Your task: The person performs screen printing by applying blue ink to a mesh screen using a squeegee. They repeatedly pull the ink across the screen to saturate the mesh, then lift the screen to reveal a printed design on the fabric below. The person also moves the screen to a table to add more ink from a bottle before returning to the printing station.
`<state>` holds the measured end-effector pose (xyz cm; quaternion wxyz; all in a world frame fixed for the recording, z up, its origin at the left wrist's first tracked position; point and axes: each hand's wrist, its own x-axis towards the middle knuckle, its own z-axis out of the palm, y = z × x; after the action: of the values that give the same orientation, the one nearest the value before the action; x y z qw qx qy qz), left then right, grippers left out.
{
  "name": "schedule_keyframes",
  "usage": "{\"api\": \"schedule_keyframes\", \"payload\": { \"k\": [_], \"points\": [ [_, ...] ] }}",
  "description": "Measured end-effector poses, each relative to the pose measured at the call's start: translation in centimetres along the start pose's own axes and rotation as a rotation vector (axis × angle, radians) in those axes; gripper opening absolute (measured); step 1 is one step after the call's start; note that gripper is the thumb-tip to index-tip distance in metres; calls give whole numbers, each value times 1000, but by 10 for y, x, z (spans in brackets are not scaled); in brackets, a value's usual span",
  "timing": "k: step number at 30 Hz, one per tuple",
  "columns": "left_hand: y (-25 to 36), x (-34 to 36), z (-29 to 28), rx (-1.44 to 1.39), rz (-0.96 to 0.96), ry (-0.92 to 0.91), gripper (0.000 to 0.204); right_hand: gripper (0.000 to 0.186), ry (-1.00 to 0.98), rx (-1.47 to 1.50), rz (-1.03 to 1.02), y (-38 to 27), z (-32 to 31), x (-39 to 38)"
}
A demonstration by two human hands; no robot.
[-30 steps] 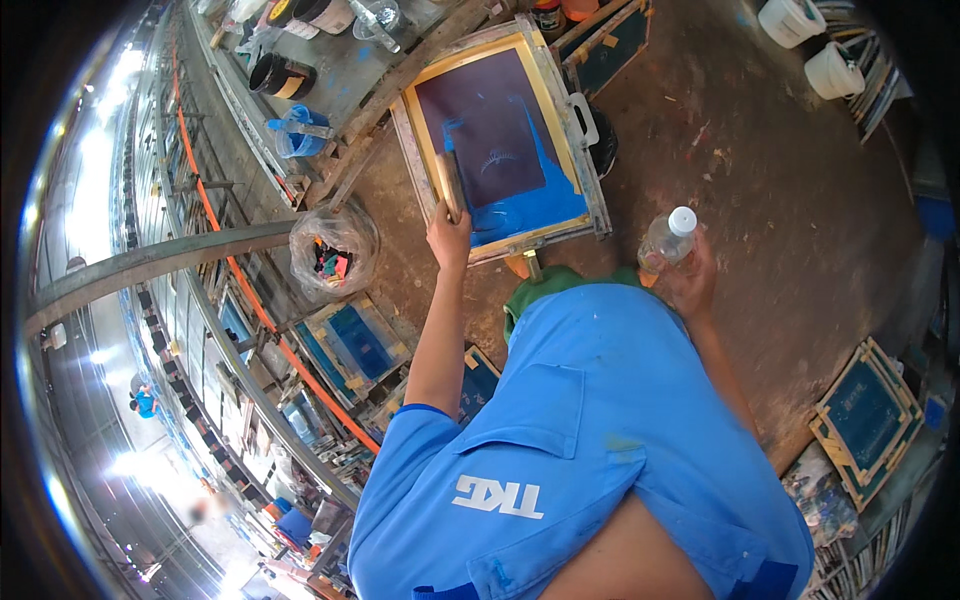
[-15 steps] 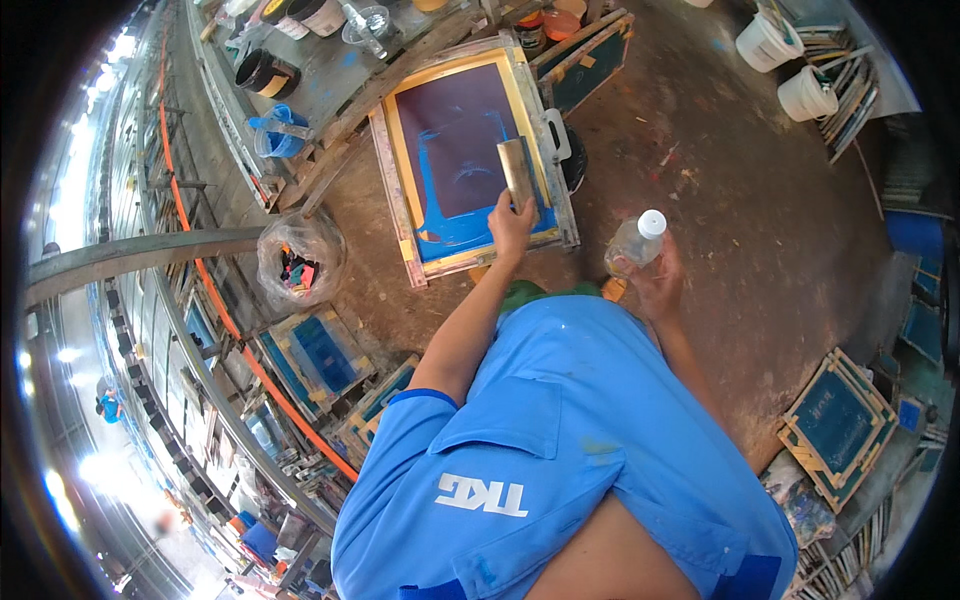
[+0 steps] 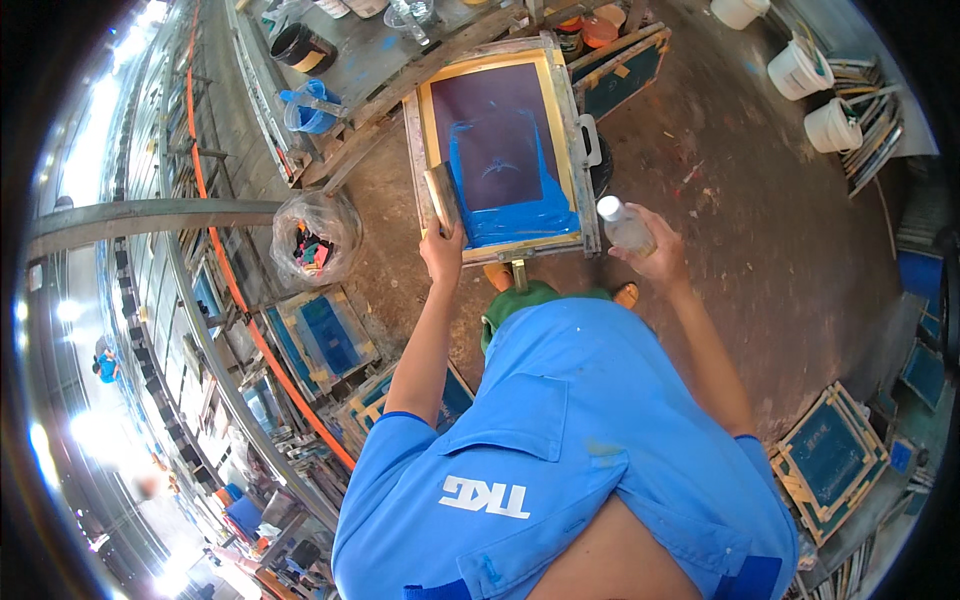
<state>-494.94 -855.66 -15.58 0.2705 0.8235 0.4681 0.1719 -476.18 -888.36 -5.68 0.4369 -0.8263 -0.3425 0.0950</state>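
Observation:
A screen-printing frame [image 3: 412, 140] leans ahead of me, edged with yellow tape. Its mesh is dark purple in the middle, and wet-looking blue ink [image 3: 520, 225] spreads along the lower part and up the sides. My left hand [image 3: 442, 252] is closed around a narrow, light-coloured squeegee [image 3: 440, 195], held upright over the frame's left edge; I cannot tell if it touches. Off the frame's lower right corner, my right hand [image 3: 660, 255] grips a clear plastic bottle [image 3: 630, 232] with a white cap, its capped end tipped toward the frame.
To the left, a plastic bag of coloured scraps [image 3: 310, 240] hangs near a metal rail. A worktable [image 3: 375, 70] carries a blue tub [image 3: 312, 112] and a black pot [image 3: 303, 48]. White buckets [image 3: 800, 70] stand far right. More screen frames [image 3: 828, 455] lean on both sides.
My left hand and the squeegee have moved from the screen's right side to its left edge. The bottle has tilted, its cap swinging leftward toward the frame. The view has shifted slightly.

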Motion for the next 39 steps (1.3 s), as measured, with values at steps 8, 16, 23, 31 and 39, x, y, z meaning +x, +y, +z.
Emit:
{"api": "schedule_keyframes", "payload": {
  "k": [8,16,23,31,39],
  "points": [
    [50,-27,67,-336,132,-127,31,73,-384,-94,-31,17,18,46],
    [35,-18,45,-320,118,-46,29,72,-492,-210,-152,43,54,72],
    [15,-6,-21,-339,36,99,28,74,-669,-711,-257,26,99,99],
    [11,-5,-16,-425,-35,150,29,60,-631,-809,-397,-13,133,109],
    [-5,-3,-35,-282,-40,65,30,73,-623,-763,-289,20,104,98]
  ]
}}
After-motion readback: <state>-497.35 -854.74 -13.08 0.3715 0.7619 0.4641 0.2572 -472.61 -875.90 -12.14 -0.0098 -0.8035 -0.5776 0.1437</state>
